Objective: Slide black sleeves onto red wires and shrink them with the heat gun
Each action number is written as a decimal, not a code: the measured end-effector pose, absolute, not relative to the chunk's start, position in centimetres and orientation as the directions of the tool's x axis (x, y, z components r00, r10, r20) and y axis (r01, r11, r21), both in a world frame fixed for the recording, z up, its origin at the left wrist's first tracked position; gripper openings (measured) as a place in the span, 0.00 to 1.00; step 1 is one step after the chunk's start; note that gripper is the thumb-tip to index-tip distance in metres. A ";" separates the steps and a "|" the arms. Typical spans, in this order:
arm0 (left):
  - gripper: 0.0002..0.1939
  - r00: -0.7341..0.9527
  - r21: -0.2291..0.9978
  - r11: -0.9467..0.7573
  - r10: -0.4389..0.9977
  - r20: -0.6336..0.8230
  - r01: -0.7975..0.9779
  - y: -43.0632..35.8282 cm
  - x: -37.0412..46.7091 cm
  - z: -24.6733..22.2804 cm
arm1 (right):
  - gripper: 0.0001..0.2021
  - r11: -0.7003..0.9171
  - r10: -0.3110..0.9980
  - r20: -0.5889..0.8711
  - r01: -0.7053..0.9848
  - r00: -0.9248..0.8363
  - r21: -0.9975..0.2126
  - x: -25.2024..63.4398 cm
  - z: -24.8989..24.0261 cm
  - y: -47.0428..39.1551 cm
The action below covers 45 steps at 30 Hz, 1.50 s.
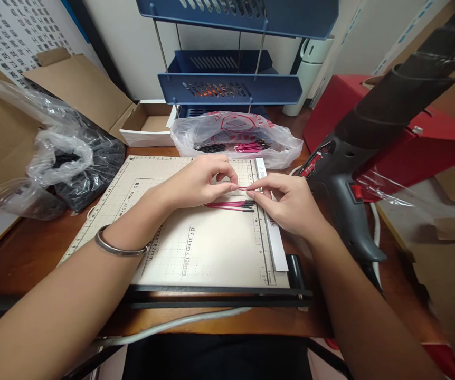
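Note:
A thin red wire spans the short gap between my two hands, above a paper cutter board. My left hand, with a metal bangle on its wrist, pinches one end between thumb and forefinger. At the other end, my right hand closes its thumb and fingertips; what sits inside that pinch is hidden. Just below the hands, several red wires with black ends lie side by side on the board, their black ends toward the ruler strip at the right.
Behind the board lies a plastic bag holding bundles of red and black wires. A heat gun stands at the right beside a red box. Blue shelves rise at the back. An open carton and a black bag are at left.

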<state>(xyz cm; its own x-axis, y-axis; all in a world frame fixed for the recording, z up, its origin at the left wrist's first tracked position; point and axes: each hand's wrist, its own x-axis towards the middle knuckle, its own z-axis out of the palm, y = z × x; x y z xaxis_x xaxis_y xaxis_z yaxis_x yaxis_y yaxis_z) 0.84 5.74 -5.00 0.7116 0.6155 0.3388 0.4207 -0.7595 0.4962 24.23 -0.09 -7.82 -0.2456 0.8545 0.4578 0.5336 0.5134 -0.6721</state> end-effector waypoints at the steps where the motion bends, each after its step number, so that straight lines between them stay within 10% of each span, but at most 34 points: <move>1: 0.08 0.701 0.492 -0.767 0.612 0.365 0.413 5.6 0.9 -4.9 | 0.04 0.517 0.851 0.468 0.528 -0.236 -0.674 24.2 -7.8 -0.1; 45: 0.07 0.693 0.445 -0.851 0.498 0.521 0.278 5.0 1.3 -4.5 | 0.05 0.591 0.776 0.600 0.558 -0.196 -0.582 23.8 -7.4 -0.6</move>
